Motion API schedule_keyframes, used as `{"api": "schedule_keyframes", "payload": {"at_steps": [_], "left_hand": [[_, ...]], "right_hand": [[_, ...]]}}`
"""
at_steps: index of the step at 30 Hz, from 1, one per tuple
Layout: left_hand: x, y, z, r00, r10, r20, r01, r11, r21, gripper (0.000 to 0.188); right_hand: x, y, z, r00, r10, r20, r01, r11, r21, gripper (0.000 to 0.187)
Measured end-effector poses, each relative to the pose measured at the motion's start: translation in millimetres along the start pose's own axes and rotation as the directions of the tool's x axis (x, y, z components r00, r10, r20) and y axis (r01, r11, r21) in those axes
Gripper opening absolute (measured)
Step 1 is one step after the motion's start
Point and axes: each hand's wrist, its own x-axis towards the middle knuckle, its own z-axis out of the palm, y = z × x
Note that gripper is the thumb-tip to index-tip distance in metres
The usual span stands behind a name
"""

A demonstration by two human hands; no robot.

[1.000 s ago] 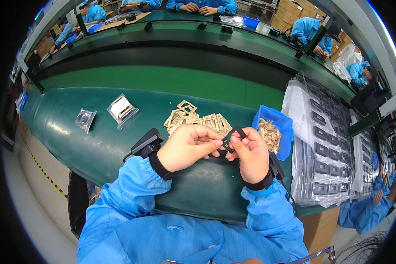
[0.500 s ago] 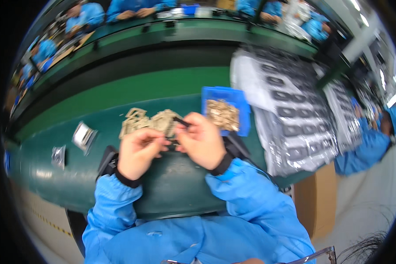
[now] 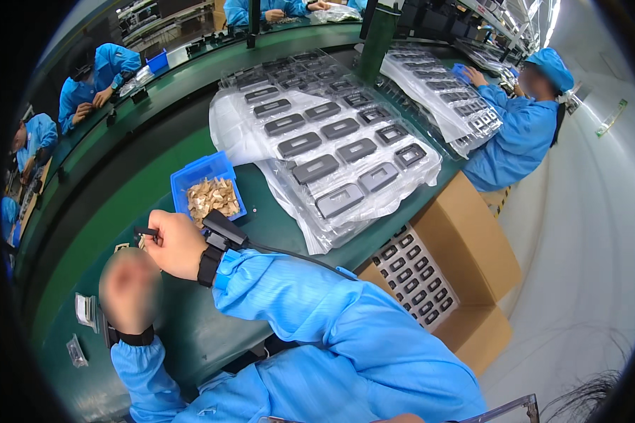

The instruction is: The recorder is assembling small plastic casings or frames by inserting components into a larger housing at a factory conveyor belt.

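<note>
My right hand [image 3: 176, 247] is closed, with a small black part [image 3: 147, 231] pinched between thumb and fingers. Close against it at the lower left is my left hand [image 3: 130, 290], too blurred for its fingers to be made out. Pale beige pieces [image 3: 122, 247] show just behind the hands, mostly covered by them. Beyond my right hand stands a blue bin [image 3: 179, 185] holding many small beige pieces [image 3: 213, 201]. A black band and a black device [image 3: 222, 229] with a cable sit at my right wrist.
A plastic-covered tray of dark grey housings [image 3: 316, 169] lies at the bench's right. An open cardboard box [image 3: 466, 236] with similar parts stands below it. Two small clear packets [image 3: 86, 310] lie at left. A co-worker [image 3: 522, 127] sits at far right; others work across the bench.
The view has swung to the right, so the bench, bin and hands now appear further left. The housings and the cardboard box's inside show more fully. My right hand still holds the black part.
</note>
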Motion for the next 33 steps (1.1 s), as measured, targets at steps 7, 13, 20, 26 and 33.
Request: {"api": "schedule_keyframes", "payload": {"at_steps": [7, 13, 20, 26, 33], "left_hand": [[16.4, 33.4, 35.2, 0.995, -0.094, 0.024, 0.089, 0.983, 0.162, 0.007], [28.9, 34.1, 47.9, 0.992, -0.127, 0.026, 0.125, 0.990, 0.069, 0.011], [32.0, -3.2, 39.9, 0.984, -0.158, -0.076, 0.147, 0.980, -0.133, 0.006], [36.4, -9.3, 27.3, 0.960, -0.259, 0.103, 0.278, 0.905, -0.322, 0.009], [29.3, -9.8, 31.5, 0.968, -0.247, 0.041, 0.249, 0.935, -0.251, 0.011]], "right_hand": [[12.3, 13.6, -9.4, 0.999, -0.003, -0.046, 0.010, 0.990, 0.137, 0.010], [19.1, 10.3, -19.4, 0.998, 0.033, -0.054, -0.022, 0.982, 0.189, 0.011], [20.0, -23.7, -34.4, 0.987, -0.113, -0.118, 0.090, 0.978, -0.187, 0.042], [27.1, -11.6, -46.9, 0.772, -0.525, 0.358, 0.635, 0.627, -0.451, 0.023], [27.9, 5.8, -36.8, 0.756, -0.560, 0.341, 0.655, 0.648, -0.388, 0.021]]}}
